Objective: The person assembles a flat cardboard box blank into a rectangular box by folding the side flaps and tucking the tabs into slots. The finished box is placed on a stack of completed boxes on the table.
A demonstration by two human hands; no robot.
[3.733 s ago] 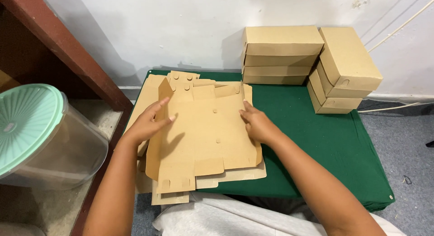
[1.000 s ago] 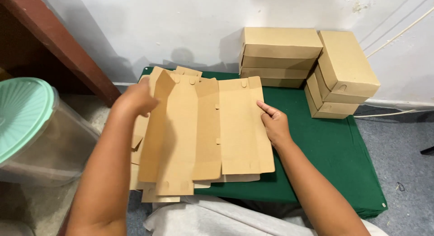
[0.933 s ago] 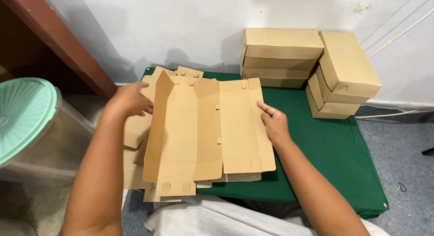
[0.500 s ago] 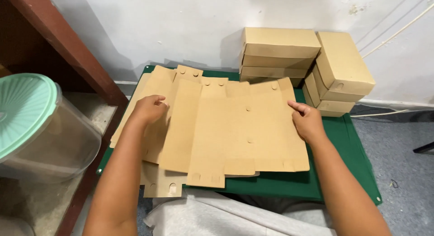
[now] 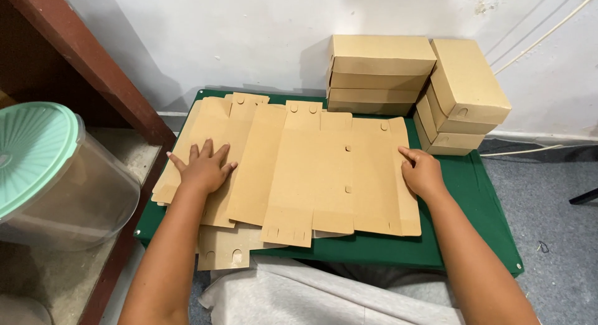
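The cardboard sheet now lies unfolded flat, left hand and right hand spread apart.

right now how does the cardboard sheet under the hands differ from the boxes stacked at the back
The cardboard sheet lies unfolded and flat on the green table; the stacked boxes are folded up and closed. The sheet shows flaps and slots; the boxes show plain sides. Both are plain brown cardboard.

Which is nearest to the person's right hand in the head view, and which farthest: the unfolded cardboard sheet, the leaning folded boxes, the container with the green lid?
From the right hand:
1. Unfolded cardboard sheet, under the fingers, touching.
2. Leaning folded boxes, behind it, at the wall.
3. Container with the green lid, far left, beside the table.
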